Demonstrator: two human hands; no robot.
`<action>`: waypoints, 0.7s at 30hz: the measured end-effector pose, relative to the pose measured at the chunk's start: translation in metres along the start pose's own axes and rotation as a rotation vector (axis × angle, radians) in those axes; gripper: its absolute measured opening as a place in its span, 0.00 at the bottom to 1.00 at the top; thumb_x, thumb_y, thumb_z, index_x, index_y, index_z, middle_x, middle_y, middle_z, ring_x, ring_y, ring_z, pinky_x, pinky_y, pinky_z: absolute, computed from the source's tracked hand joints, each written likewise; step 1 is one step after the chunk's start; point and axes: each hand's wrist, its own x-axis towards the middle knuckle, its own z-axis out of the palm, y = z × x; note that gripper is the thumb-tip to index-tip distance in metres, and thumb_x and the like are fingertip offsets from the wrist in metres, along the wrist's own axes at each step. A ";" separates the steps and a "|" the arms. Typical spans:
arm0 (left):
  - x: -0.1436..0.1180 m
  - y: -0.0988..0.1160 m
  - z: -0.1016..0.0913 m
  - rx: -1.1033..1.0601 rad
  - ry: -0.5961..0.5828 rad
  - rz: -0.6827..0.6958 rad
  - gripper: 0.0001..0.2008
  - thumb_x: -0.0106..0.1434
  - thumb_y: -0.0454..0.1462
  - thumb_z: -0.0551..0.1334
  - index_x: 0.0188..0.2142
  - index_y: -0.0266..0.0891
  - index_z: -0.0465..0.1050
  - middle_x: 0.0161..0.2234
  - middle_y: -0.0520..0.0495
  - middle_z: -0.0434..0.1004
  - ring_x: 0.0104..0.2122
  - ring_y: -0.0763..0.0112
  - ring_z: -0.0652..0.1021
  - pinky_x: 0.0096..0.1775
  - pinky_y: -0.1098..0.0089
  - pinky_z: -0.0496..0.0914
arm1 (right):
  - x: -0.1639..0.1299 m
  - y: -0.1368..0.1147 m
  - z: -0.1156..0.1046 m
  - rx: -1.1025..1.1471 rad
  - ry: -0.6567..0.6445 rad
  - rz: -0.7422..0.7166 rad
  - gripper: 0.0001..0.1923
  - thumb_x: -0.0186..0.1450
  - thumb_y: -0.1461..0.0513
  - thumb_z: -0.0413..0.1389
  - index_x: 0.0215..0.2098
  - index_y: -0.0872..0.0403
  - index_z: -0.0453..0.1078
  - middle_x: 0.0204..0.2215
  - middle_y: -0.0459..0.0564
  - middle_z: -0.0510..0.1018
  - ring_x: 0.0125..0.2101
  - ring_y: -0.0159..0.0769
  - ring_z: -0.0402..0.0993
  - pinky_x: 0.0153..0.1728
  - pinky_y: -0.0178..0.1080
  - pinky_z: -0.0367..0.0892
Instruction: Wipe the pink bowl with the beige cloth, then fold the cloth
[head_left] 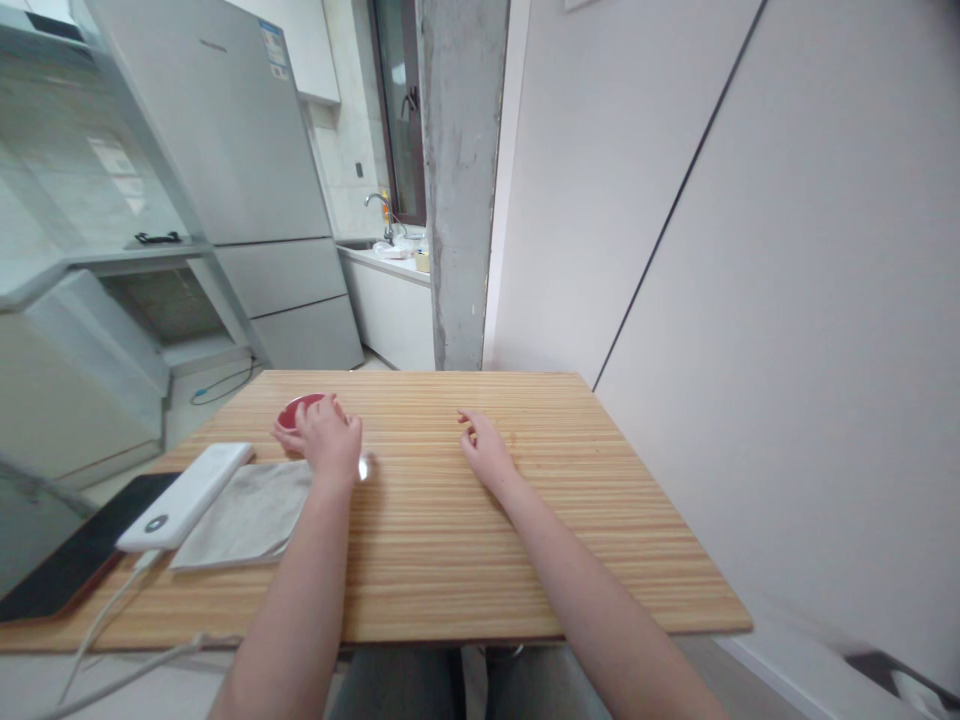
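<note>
My left hand [324, 437] is closed at a small red bowl [304, 405] on the left side of the table, its fingers over the near rim and side. The hand hides much of the bowl, and its contents cannot be made out. Just right of my left wrist, a small shiny object [364, 467] shows, mostly covered. My right hand [484, 447] rests on the bare wood near the middle, holding nothing, with the index finger reaching out and the other fingers loosely bent.
A folded grey cloth [244, 510] lies beside my left forearm. Left of it are a white power bank [187, 495] with a cable [105, 615] and a dark flat board [82, 545]. Beyond the wooden table [420, 560] stand a fridge [217, 140] and a sink counter [390, 300]; a wall rises on the right.
</note>
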 end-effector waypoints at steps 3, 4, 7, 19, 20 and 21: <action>0.001 -0.015 0.009 0.049 0.065 -0.029 0.18 0.61 0.36 0.51 0.50 0.35 0.66 0.47 0.34 0.70 0.53 0.50 0.65 0.56 0.42 0.46 | -0.002 0.001 0.004 0.017 -0.053 0.001 0.23 0.59 0.70 0.45 0.52 0.55 0.64 0.41 0.51 0.74 0.36 0.32 0.69 0.42 0.38 0.66; 0.000 -0.017 0.013 0.062 0.089 -0.030 0.19 0.61 0.36 0.51 0.51 0.35 0.66 0.47 0.34 0.69 0.51 0.52 0.66 0.56 0.42 0.46 | -0.002 0.001 0.005 0.021 -0.067 0.004 0.23 0.59 0.70 0.46 0.52 0.55 0.64 0.39 0.51 0.74 0.35 0.32 0.69 0.42 0.38 0.66; -0.001 -0.020 0.022 0.111 0.184 -0.101 0.22 0.63 0.40 0.49 0.55 0.35 0.63 0.51 0.33 0.65 0.55 0.48 0.62 0.56 0.43 0.48 | -0.003 0.001 0.006 0.028 -0.082 0.003 0.23 0.58 0.70 0.46 0.51 0.56 0.65 0.39 0.50 0.74 0.35 0.31 0.69 0.41 0.38 0.66; 0.014 -0.029 0.019 0.105 0.011 0.075 0.16 0.60 0.39 0.53 0.45 0.35 0.69 0.43 0.36 0.72 0.46 0.52 0.68 0.52 0.50 0.56 | -0.001 -0.001 -0.001 -0.023 -0.020 0.006 0.17 0.59 0.68 0.45 0.43 0.57 0.70 0.36 0.52 0.75 0.35 0.34 0.70 0.39 0.39 0.66; 0.013 -0.021 0.020 0.068 -0.016 0.138 0.16 0.60 0.39 0.54 0.45 0.35 0.69 0.43 0.37 0.72 0.46 0.53 0.69 0.51 0.51 0.57 | 0.001 -0.001 -0.003 -0.009 0.027 0.021 0.17 0.59 0.68 0.45 0.43 0.57 0.70 0.37 0.52 0.75 0.35 0.34 0.70 0.39 0.39 0.66; 0.009 -0.013 0.022 0.028 -0.050 0.217 0.15 0.60 0.38 0.55 0.45 0.36 0.69 0.43 0.39 0.72 0.45 0.54 0.69 0.51 0.53 0.57 | 0.002 0.000 -0.005 0.015 0.085 0.041 0.17 0.60 0.67 0.45 0.44 0.57 0.69 0.37 0.53 0.75 0.35 0.34 0.70 0.38 0.39 0.66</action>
